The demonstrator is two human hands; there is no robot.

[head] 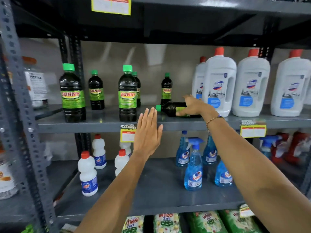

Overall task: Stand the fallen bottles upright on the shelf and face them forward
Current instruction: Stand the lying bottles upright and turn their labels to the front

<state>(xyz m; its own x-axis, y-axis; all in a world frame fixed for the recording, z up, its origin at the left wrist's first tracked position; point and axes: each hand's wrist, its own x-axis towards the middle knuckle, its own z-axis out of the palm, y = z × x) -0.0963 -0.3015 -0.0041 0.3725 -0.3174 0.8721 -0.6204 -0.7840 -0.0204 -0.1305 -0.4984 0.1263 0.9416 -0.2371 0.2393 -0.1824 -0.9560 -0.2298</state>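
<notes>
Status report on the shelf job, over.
Right hand closing on the fallen bottle, grip unconfirmed. Left hand open, empty. Bottle on its side, cap pointing left. Upright bottle close behind.

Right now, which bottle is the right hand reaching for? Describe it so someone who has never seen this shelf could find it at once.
Find the middle shelf, where dark bottles with green caps stand left of big white jugs. Just before the jugs, under the right hand, lies the fallen bottle. It is the only dark one on its side, its cap pointing left, while the others stand upright.
</notes>
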